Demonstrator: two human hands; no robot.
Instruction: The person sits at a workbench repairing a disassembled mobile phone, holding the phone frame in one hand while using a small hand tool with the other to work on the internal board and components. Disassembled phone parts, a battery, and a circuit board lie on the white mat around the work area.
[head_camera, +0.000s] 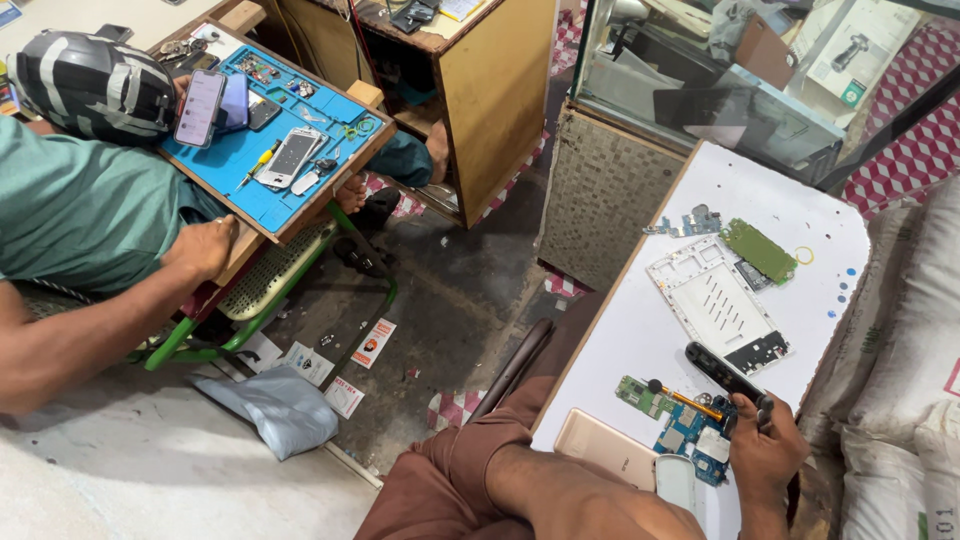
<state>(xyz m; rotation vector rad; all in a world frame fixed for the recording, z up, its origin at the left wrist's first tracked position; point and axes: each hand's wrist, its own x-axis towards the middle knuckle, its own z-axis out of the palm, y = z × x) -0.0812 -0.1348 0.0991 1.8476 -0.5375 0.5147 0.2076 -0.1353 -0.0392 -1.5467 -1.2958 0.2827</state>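
One hand, the right (765, 450), clenches a black tool (725, 375) over one blue circuit board (690, 430) near the white worktop's (640, 330) front edge; bare worktop lies leftward. Left hand unseen.
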